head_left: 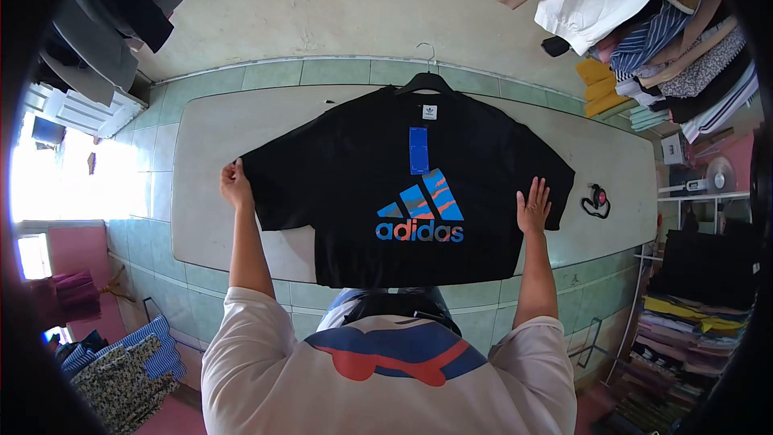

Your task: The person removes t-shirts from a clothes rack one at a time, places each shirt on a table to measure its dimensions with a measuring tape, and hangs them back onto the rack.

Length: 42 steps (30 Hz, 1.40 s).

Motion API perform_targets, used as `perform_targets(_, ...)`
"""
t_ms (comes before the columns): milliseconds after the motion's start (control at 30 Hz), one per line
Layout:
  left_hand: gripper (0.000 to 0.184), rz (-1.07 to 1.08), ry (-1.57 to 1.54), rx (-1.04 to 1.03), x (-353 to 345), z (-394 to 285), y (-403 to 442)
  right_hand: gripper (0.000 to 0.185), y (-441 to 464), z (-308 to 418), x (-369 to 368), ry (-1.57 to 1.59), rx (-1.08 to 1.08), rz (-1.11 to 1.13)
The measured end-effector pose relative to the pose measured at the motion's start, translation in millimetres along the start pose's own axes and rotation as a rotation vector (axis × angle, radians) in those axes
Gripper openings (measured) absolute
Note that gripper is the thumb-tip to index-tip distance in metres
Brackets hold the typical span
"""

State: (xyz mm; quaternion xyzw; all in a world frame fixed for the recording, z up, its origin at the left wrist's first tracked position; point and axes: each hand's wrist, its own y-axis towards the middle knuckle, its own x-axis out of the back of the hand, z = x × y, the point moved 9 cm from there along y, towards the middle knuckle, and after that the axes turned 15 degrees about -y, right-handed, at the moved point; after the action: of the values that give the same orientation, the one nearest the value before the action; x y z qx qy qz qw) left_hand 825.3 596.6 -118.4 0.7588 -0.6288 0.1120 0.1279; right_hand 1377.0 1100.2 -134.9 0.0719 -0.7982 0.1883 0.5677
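Observation:
A black T-shirt (346,169) with a blue and orange adidas print lies spread flat on a pale table (205,193). Its collar is at the far side, around a black hanger (425,82) with a metal hook. A blue tag (419,151) hangs below the white neck label (430,112). My left hand (236,184) pinches the cuff of the left-hand sleeve between closed fingers. On the other sleeve, near its lower edge, my right hand (533,206) lies flat with fingers stretched out.
To the right of the shirt, a small black and red device with a strap (596,200) sits on the table. Hanging clothes (668,40) crowd the upper right, others (101,40) the upper left. Folded garments (684,322) fill shelves at right, near a white fan (719,173).

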Motion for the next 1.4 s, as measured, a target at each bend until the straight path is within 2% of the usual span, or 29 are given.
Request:
perform_targets(33,0.025,-0.063,-0.063,-0.084,6.7,-3.8,5.2,0.066,0.5,-0.5,-0.7,-0.010,-0.006,0.003)
perform_targets(67,0.025,-0.066,-0.063,-0.082,9.6,-4.1,6.3,0.066,1.3,0.2,-1.1,-0.012,-0.004,0.002)
perform_targets(133,0.025,0.076,0.251,-0.008,1.5,3.0,7.8,0.066,1.4,-1.0,-2.1,-0.008,-0.011,-0.005)
perform_targets(167,0.025,0.082,0.251,-0.006,0.9,1.8,5.3,0.066,-0.1,-0.6,1.3,-0.012,-0.016,-0.003)
perform_targets(233,0.033,-0.120,0.589,-0.158,6.2,-21.0,-8.4,0.066,-4.3,3.7,10.9,-0.074,-0.029,0.044)
perform_targets(267,0.033,-0.100,0.581,-0.159,-0.5,-26.6,-20.9,0.068,-7.4,8.6,20.1,-0.147,-0.052,-0.041)
perform_targets(333,0.050,0.046,0.352,-0.602,-25.4,-77.4,-76.3,0.070,-32.1,34.2,56.7,-0.027,-0.046,-0.379)
perform_targets(400,0.058,0.445,0.441,-0.682,-65.1,-92.2,-149.7,0.068,-74.1,83.6,88.0,0.151,0.081,-0.410)
perform_targets(467,0.062,0.818,0.666,-0.664,-88.1,-79.2,-206.5,0.067,-120.7,136.4,83.5,0.209,0.368,-0.364)
perform_targets(533,0.061,0.850,0.722,-0.654,-90.3,-70.3,-209.7,0.066,-152.9,155.9,55.5,0.218,0.620,-0.313)
perform_targets(600,0.061,0.819,0.731,-0.585,-87.9,-63.3,-194.5,0.065,-141.3,108.5,47.4,0.171,0.346,-0.287)
perform_targets(633,0.060,0.819,0.698,-0.625,-85.2,-67.4,-194.2,0.065,-137.1,71.4,38.8,0.122,0.129,-0.378)
perform_targets(667,0.060,0.820,0.703,-0.624,-78.5,-65.5,-194.7,0.064,-133.4,29.0,18.3,0.243,-0.072,-0.337)
perform_targets(700,0.057,0.760,0.602,-0.628,-64.1,-69.5,-193.4,0.061,-143.2,-3.2,11.2,0.166,-0.183,-0.478)
perform_targets(733,0.053,0.695,0.501,-0.632,-48.1,-73.8,-192.8,0.053,-155.4,-28.6,13.0,0.240,-0.202,-0.557)
perform_targets(800,0.031,0.619,0.376,-0.601,-7.7,-70.2,-206.9,0.033,-184.4,-59.0,5.5,0.445,-0.169,-0.623)
perform_targets(833,0.023,0.612,0.377,-0.568,10.7,-58.8,-215.1,0.024,-193.1,-67.9,-14.7,0.555,-0.177,-0.548)
perform_targets(900,0.010,0.658,0.325,-0.426,33.8,-48.8,-237.1,0.021,-209.0,-62.8,-36.7,0.681,-0.189,-0.449)
perform_targets(933,0.010,0.667,0.330,-0.417,42.6,-43.6,-248.4,0.018,-214.5,-59.8,-51.3,0.797,-0.209,-0.360)
perform_targets(1000,0.010,0.626,0.218,-0.231,52.9,-31.4,-260.5,0.018,-215.1,-43.4,-34.3,0.803,-0.196,-0.390)
perform_targets(1133,0.012,0.593,0.221,-0.266,49.5,-36.0,-262.1,0.018,-213.3,-36.6,-22.9,0.833,-0.258,-0.440)
perform_targets(1200,0.012,0.559,0.282,-0.199,50.8,-34.9,-260.1,0.016,-212.2,-33.9,-19.7,0.768,-0.213,-0.477)
perform_targets(1400,0.015,0.449,0.259,-0.186,57.1,-23.2,-254.6,0.013,-210.0,-37.9,-34.1,0.928,-0.253,-0.406)
